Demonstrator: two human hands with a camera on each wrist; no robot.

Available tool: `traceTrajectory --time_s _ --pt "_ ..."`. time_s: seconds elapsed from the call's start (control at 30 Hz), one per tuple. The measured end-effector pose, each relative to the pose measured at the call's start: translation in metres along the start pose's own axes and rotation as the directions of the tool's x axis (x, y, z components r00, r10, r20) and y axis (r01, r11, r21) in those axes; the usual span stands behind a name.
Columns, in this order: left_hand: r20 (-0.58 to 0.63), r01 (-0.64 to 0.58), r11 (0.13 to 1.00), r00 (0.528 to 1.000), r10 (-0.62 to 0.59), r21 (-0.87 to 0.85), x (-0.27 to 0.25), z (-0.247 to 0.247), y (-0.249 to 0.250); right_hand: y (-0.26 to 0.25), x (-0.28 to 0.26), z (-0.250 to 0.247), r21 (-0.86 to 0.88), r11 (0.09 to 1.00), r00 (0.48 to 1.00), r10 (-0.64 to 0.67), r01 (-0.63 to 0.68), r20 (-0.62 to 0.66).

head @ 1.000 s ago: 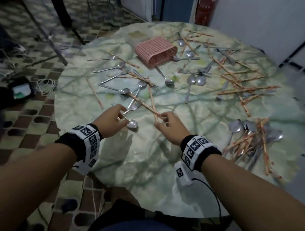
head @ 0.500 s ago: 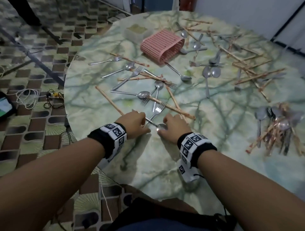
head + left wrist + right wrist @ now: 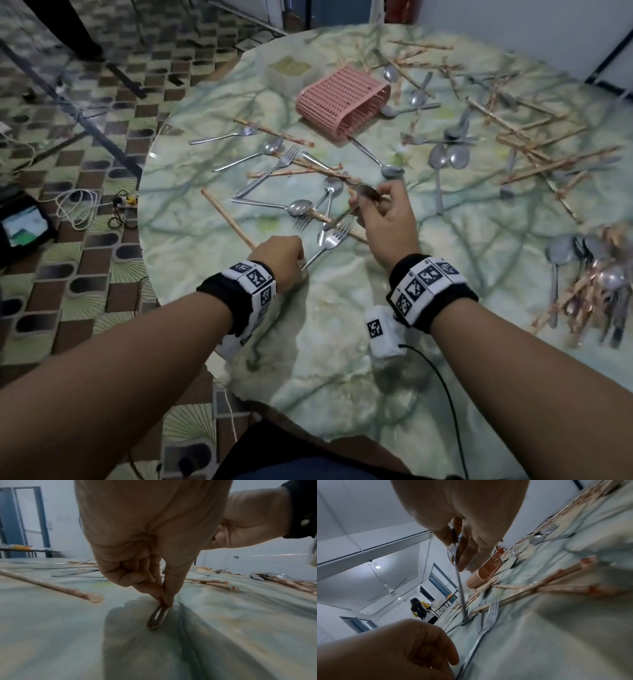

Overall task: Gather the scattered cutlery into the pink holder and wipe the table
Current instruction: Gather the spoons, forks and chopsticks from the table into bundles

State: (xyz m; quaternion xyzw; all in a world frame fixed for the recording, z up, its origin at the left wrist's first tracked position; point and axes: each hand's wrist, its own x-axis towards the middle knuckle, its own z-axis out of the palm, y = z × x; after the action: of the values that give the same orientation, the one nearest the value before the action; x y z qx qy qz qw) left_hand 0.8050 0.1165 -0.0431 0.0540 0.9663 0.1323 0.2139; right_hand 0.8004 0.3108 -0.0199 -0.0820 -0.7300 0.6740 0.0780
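Closest to me, the person's left hand (image 3: 279, 261) is down at the table's near edge, thumb and forefinger pinched on the handle end of a fork (image 3: 329, 241) that lies flat on the marbled table (image 3: 342, 342); the left wrist view shows that pinch right at the rounded metal tip. Just beyond it the right hand (image 3: 383, 219) is raised, fingers curled round a spoon (image 3: 364, 193) by its bowl end, the handle slanting down so its tip touches the table among the loose pieces.

Past the hands lies a tangle of forks, spoons and chopsticks (image 3: 310, 166) crossing one another. Further off the pink holder (image 3: 342, 101) lies tipped on its side, mouth toward the right, nothing in it that I can see. To the right sits a heaped bundle of cutlery (image 3: 589, 274).

My worry: the fork's tines lie close against a chopstick, so lifting by that thin pinch could drag neighbours along or let it slip and clatter. And with the holder lying down, anything dropped in may slide straight back out unless it is stood up first
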Motion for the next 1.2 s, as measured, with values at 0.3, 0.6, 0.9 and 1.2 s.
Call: traceTrajectory --time_s 0.3,0.6,0.9,1.2 --pt "0.139 -0.106 0.993 0.986 0.097 0.06 0.011 -0.01 -0.016 -0.003 0.004 0.011 -0.215 0.972 0.995 -0.1 0.099 0.004" --pt "-0.016 -0.305 0.951 0.952 0.306 0.046 0.033 -0.08 -0.107 0.013 0.01 0.054 -0.594 0.789 0.983 0.183 -0.156 -0.014" --pt "-0.004 -0.461 0.878 0.885 0.465 0.128 0.077 -0.109 -0.182 0.025 0.005 0.124 -0.758 0.593 0.957 0.246 -0.272 -0.151" --pt "0.213 -0.765 0.556 0.632 0.746 0.325 0.088 -0.087 -0.164 0.026 -0.002 0.141 -0.686 0.654 0.946 0.189 -0.321 -0.263"
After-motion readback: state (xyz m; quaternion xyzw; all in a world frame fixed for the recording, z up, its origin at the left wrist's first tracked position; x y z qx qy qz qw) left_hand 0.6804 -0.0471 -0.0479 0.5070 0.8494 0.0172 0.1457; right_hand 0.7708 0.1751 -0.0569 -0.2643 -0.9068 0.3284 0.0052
